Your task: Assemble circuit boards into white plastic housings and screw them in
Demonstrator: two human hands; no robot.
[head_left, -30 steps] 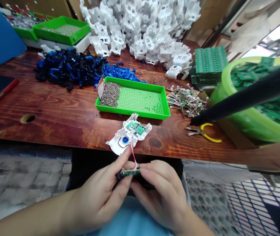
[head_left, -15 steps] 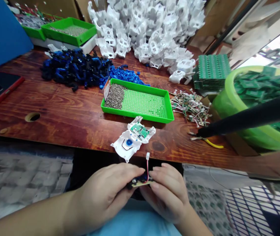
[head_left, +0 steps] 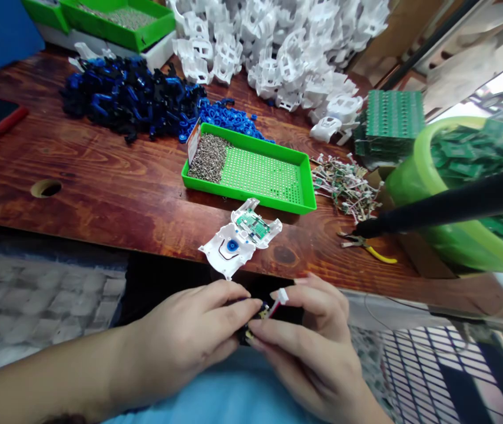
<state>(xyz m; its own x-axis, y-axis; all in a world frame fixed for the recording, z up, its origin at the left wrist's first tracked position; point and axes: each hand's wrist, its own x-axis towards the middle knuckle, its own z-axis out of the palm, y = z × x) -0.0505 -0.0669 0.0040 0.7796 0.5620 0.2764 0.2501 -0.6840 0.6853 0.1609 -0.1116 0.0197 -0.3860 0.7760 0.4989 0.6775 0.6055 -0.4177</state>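
Observation:
My left hand (head_left: 202,321) is closed around a small dark part with a little circuit board (head_left: 264,314), just off the table's front edge. Fingers of my right hand (head_left: 308,335) pinch the other side of the same board. A short red-and-white cable with a white plug (head_left: 282,296) rises from it beside my right fingers. Most of the part is hidden by my fingers. Beyond my hands, a white plastic shell (head_left: 227,250) lies inside up at the edge, holding a blue disc (head_left: 232,245) and a green circuit board (head_left: 252,225).
A green tray (head_left: 260,174) holds many screws (head_left: 209,158). Around it are black and blue parts (head_left: 132,100), white shells (head_left: 278,53), wired boards (head_left: 346,182) and stacked green panels (head_left: 395,118). Yellow-handled pliers (head_left: 377,254) lie by a green tub (head_left: 410,171), a dark bar crossing it.
My right hand has shifted its hold and its fingers have opened out somewhat. The cable, upright before, now leans right. The camera view has shifted slightly.

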